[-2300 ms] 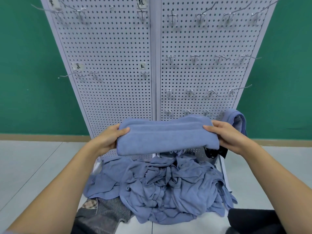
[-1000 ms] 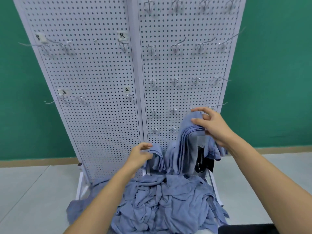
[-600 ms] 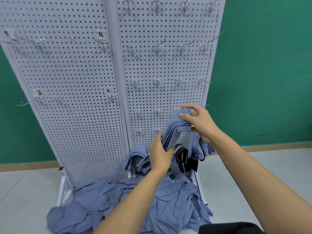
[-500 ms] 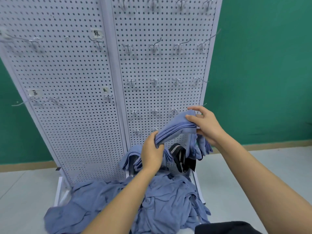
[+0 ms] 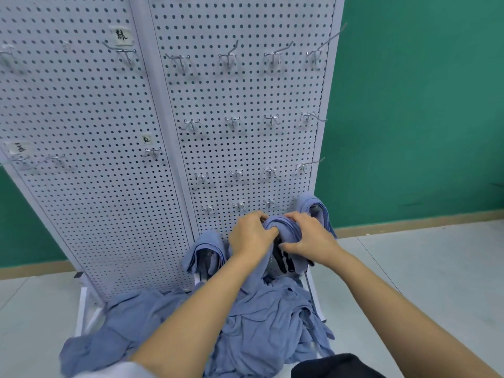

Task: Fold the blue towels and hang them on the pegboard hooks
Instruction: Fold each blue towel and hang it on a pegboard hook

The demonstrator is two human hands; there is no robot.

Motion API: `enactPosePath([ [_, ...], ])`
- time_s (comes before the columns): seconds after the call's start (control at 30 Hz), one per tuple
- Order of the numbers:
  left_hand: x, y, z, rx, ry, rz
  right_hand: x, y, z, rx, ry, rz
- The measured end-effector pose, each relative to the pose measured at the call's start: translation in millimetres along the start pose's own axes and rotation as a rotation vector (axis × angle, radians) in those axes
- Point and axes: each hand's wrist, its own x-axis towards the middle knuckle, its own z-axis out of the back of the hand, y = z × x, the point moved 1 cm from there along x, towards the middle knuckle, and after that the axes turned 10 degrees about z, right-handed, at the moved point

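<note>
1. Low on the right-hand panel of the pegboard (image 5: 245,91), we see a folded towel (image 5: 283,227) held up between the left hand (image 5: 252,236) and the right hand (image 5: 311,238). Its arched fold sits just below the pegboard's lowest row of hooks (image 5: 240,205).
2. Both hands are closed on the cloth. The left hand's fingers (image 5: 266,227) curl over one side of the fold, and the right hand pinches the other side, fingers on top and thumb beneath.
3. A second towel (image 5: 313,207) hangs draped near the pegboard's right edge, and a third towel (image 5: 207,244) hangs nearer the pegboard's centre seam. A dark strap (image 5: 283,260) dangles against the pegboard just under the held towel, and we cannot tell what it is.
4. A heap (image 5: 259,317) of unfolded blue towels lies on the floor (image 5: 409,268) against the pegboard's base.
5. We judge the towel to be light, soft and limp, with stacked layers that would slide apart if let go on one side. The best hold looks to be at the crown of the fold, pinched on both sides as here, leaving the middle free for the thin wire hook. The hands hide whether a hook has entered the fold.
</note>
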Motion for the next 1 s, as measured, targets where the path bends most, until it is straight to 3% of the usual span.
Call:
enactPosePath([
  [0.07, 6, -3, -10, -0.025, 0.07, -0.019, 3, -5, 1, -0.117, -0.114, -0.025],
  [0.2, 20, 3, -30, 0.004, 0.188, -0.061, 15, -14, 7, -0.092, -0.256, -0.039],
  [0.4, 61, -11, -47, -0.238, 0.044, -0.06, 62, -18, 20, -0.012, -0.386, -0.036],
  [0.8, 103, 15, -105, -0.469, 0.027, 0.027, 105, -64, -38, 0.148, -0.29, -0.107],
  [0.93, 95, 35, -121, -0.339, 0.003, 0.072, 96, -72, -53, 0.117, -0.269, -0.154],
  [1.0, 91, 45, -129, -0.268, -0.029, 0.109, 94, -74, -58, -0.018, -0.2, -0.212],
])
